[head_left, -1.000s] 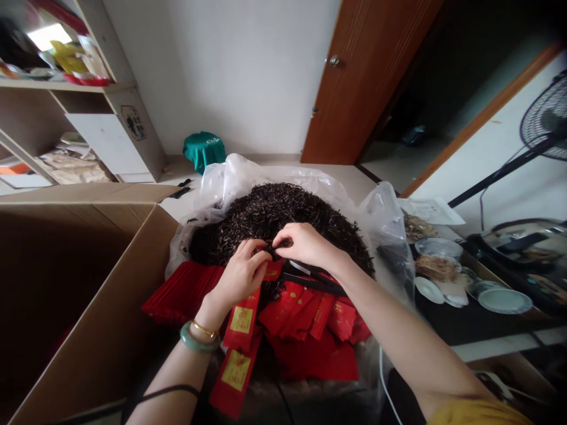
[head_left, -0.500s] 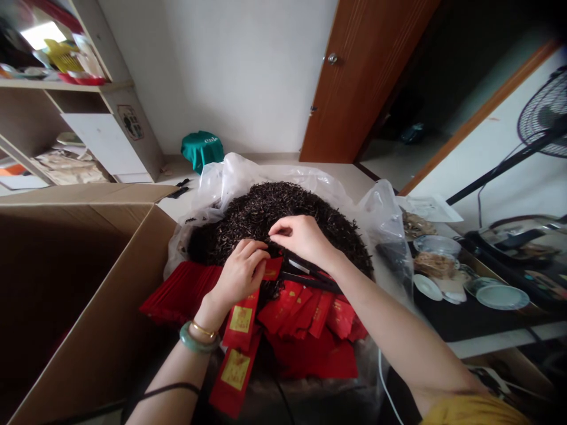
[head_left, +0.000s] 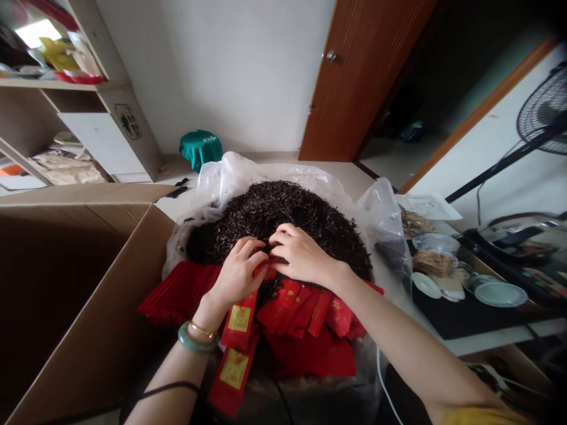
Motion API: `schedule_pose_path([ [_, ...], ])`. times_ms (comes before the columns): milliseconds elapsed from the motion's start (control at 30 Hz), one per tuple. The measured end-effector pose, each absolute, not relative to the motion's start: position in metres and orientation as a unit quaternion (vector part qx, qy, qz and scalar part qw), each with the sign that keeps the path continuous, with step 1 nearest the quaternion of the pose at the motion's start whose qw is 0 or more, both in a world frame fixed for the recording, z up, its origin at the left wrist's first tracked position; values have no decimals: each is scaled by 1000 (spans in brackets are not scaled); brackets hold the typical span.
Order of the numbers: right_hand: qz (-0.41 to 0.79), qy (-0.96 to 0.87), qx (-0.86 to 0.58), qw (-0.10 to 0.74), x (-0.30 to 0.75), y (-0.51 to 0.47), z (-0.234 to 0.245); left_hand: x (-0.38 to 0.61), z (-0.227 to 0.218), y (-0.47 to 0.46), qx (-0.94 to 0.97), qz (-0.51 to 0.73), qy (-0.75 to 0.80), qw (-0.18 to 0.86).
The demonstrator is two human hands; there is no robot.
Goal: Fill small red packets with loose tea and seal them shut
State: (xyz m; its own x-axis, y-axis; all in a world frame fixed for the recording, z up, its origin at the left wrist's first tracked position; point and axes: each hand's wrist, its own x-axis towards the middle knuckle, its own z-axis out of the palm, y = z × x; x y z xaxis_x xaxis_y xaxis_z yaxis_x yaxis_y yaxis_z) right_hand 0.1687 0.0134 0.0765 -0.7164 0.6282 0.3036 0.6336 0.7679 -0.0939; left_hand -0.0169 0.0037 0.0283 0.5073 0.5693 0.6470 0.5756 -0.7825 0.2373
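Note:
A big heap of dark loose tea leaves fills a clear plastic bag in front of me. My left hand, with a green bangle at the wrist, is closed on the top of a long red packet with a yellow label. My right hand is curled with fingers pressed at the mouth of that packet, pinching tea leaves there. Several more red packets lie piled below both hands, and a stack of them lies at the left.
A large open cardboard box stands at my left. Plates and bowls crowd a dark table at the right, with a fan behind. Shelves, a green stool and a brown door are at the back.
My right hand rose a little above the heap, then came back down onto the packet mouth beside my left hand. The left hand stayed on the packet.

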Motion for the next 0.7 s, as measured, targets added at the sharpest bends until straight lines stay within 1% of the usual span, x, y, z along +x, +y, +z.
schedule_pose_path([
  [67,-31,-934,-323,152,168,16,74,-18,27,4,-867,-369,-335,-1],
  [133,-28,-937,-308,160,169,18,70,-19,27,4,-865,-366,-344,-4],
  [200,0,-935,-309,172,170,19,67,-20,27,4,-863,-364,-350,-3],
  [333,92,-913,-343,202,172,18,69,-21,28,4,-865,-363,-347,-2],
  [433,112,-900,-348,237,174,16,74,-21,29,4,-867,-361,-344,-2],
  [500,82,-907,-345,227,174,15,75,-21,30,4,-869,-358,-342,-3],
  [600,23,-915,-361,179,174,16,72,-21,30,4,-872,-358,-334,-1],
  [700,3,-911,-386,146,174,15,69,-21,31,5,-874,-363,-322,0],
])
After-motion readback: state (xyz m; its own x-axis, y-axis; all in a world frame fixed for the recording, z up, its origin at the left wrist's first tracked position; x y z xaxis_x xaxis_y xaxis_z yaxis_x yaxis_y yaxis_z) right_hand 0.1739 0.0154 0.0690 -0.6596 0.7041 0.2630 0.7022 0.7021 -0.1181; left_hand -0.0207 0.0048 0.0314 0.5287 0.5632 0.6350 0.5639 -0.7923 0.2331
